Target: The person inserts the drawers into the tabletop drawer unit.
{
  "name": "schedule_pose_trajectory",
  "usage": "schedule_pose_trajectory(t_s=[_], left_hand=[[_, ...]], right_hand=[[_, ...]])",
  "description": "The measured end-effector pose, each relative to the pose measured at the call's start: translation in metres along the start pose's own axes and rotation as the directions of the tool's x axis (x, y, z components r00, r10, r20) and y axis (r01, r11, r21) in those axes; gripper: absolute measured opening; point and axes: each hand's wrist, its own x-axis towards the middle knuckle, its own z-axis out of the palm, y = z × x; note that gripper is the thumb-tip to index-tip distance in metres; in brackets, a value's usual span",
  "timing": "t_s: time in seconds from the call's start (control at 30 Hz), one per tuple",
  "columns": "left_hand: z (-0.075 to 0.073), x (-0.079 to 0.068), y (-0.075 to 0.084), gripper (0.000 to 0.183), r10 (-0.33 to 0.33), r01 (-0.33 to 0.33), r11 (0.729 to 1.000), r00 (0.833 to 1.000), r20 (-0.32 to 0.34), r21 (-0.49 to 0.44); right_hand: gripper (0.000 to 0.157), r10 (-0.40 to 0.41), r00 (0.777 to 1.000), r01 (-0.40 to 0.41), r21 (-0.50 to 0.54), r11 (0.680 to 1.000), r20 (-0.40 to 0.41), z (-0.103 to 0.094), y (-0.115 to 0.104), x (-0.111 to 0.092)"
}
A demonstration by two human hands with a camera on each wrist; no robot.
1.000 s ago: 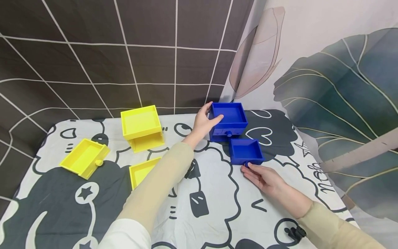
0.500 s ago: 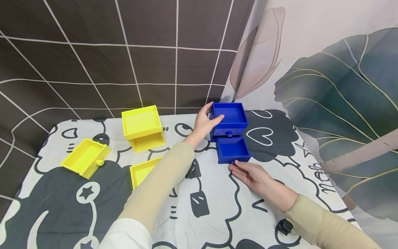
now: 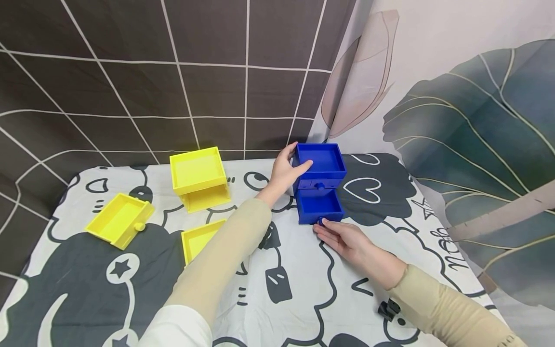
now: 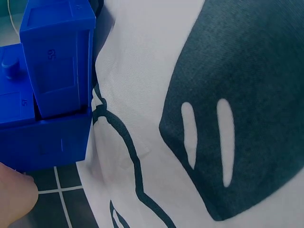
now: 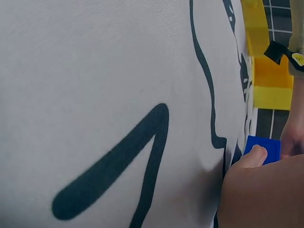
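Observation:
A small blue cabinet (image 3: 322, 158) with a tray-like top stands at the back of the cloth. My left hand (image 3: 284, 172) holds its left side, thumb over the top rim and fingers along the side wall. The upper drawer (image 3: 310, 183) sits in its slot, its round knob facing me. Below it, the lower blue drawer (image 3: 319, 202) is partly inside the cabinet and sticks out well forward. My right hand (image 3: 349, 241) pinches that drawer's knob (image 3: 321, 221) between thumb and fingers. In the left wrist view, the lower drawer (image 4: 57, 61) juts from the cabinet (image 4: 42, 145).
Left of the blue cabinet stands a yellow cabinet (image 3: 197, 171) with an open lower slot. One yellow drawer (image 3: 116, 219) lies at the left, another yellow drawer (image 3: 197, 241) is partly hidden by my left sleeve. A dark gridded curtain (image 3: 212, 91) hangs close behind.
My right hand has moved the lower blue drawer left and back, from in front of the cabinet to lined up with and partly inside its lower slot. My left hand has stayed on the cabinet.

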Motion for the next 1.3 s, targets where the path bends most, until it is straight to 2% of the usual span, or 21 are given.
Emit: schedule_pose_trajectory(t_s=[0.37, 0.63, 1.0, 1.3], left_hand=[[0.0, -0.002, 0.0, 0.075, -0.012, 0.012, 1.0, 1.0, 0.003, 0.004], [0.001, -0.001, 0.0, 0.074, -0.011, 0.011, 1.0, 1.0, 0.001, 0.005], [0.0, 0.0, 0.0, 0.074, -0.003, 0.003, 1.0, 1.0, 0.002, -0.004], [-0.001, 0.0, -0.001, 0.074, 0.012, -0.012, 1.0, 1.0, 0.0, 0.0]], right_hand=[[0.02, -0.007, 1.0, 0.006, 0.02, 1.0, 0.021, 0.002, -0.001, 0.001], [0.01, -0.012, 1.0, 0.013, 0.015, 1.0, -0.012, 0.005, 0.001, 0.005], [0.009, -0.017, 1.0, 0.018, 0.027, 0.999, -0.021, 0.006, -0.003, 0.003], [0.011, -0.033, 0.999, 0.034, 0.031, 0.999, -0.04, 0.013, -0.008, 0.011]])
